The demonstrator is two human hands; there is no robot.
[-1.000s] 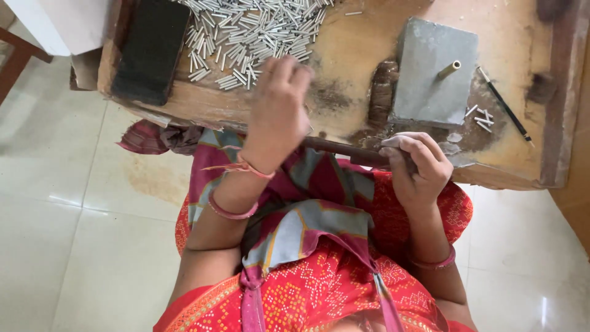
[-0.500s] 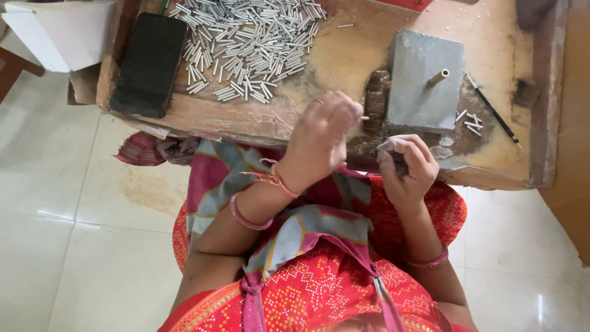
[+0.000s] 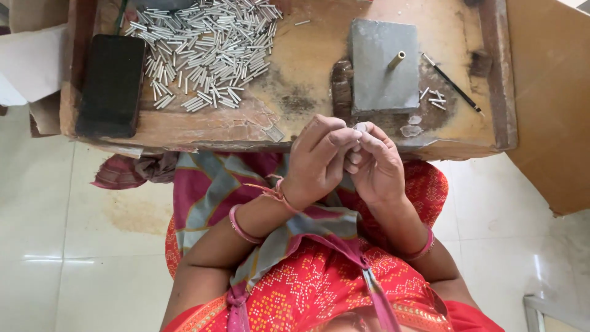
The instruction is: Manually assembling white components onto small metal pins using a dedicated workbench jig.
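My left hand (image 3: 316,161) and my right hand (image 3: 376,165) meet fingertip to fingertip over the near edge of the wooden work table (image 3: 307,74). Both are pinched on a small silvery piece (image 3: 361,127), of which only the tip shows between the fingers. A heap of several short metal tubes (image 3: 203,49) lies at the table's far left. Just beyond my hands stands a grey metal block (image 3: 378,80) with a brass peg (image 3: 396,59) upright on it.
A black flat slab (image 3: 110,83) lies at the table's left end. A thin dark pencil-like stick (image 3: 452,84) and a few loose tubes (image 3: 435,98) lie right of the block. Raised wooden rim (image 3: 495,67) on the right. White tiled floor (image 3: 74,246) around; red patterned cloth on my lap.
My left hand left the tube heap, came back toward me with a thin tube and now joins the right hand at the table's near edge. The right hand stayed roughly in place.
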